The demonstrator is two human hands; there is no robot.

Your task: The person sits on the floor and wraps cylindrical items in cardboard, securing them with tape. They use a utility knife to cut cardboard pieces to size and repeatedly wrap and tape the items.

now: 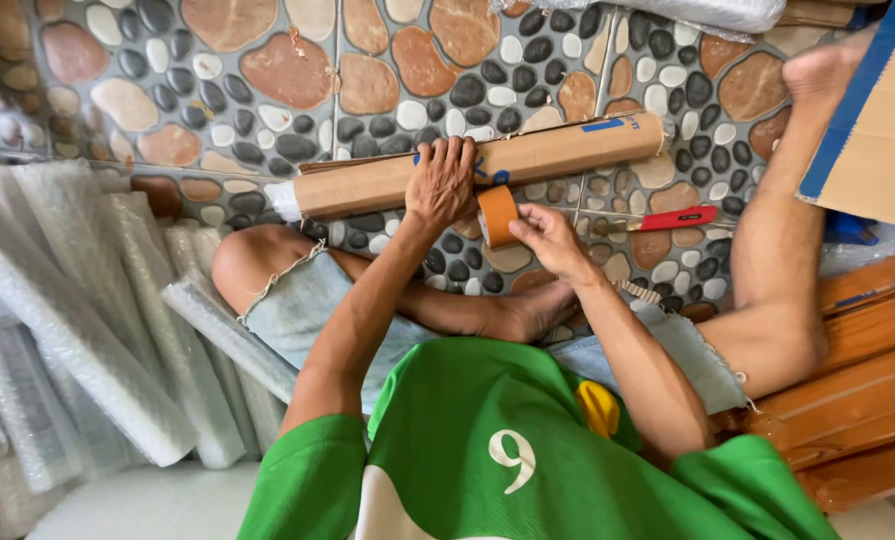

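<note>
Head view: we are pressing our left hand flat on the long cardboard-wrapped bundle lying across the pebble floor, while our right hand is pinching the brown tape roll just below the bundle. Stiff, probably light and apt to roll, the bundle seems best gripped mid-length.
</note>
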